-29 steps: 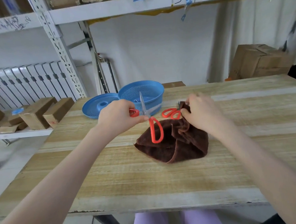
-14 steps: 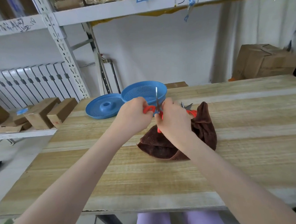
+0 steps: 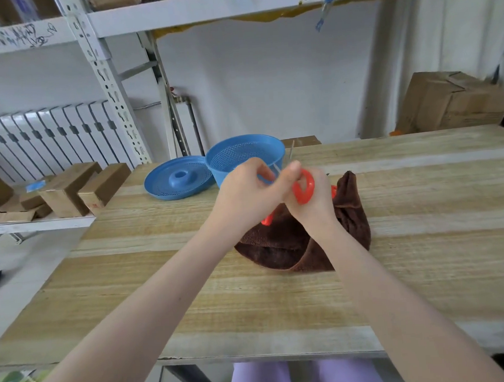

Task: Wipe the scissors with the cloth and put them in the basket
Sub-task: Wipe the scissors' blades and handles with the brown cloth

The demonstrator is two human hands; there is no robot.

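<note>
Scissors [image 3: 303,188], likely light, stiff and slick-bladed, are held above the brown cloth [image 3: 278,248] on the table [image 3: 162,285] near the blue basket [image 3: 237,159], the left grip [image 3: 246,192] pinching them near the blades, the right grip [image 3: 316,209] curled round an orange handle, the safer hold.

A storeroom or workshop: slotted-steel shelving [image 3: 102,73] (hand-numbered); cardboard boxes [image 3: 449,102]; rough plank worktable [image 3: 281,301].

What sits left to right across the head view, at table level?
Wooden blocks → blue lid → blue basket → brown cloth → cardboard box. Left out: left hand and right hand, both holding the scissors; they overlap basket and cloth.
</note>
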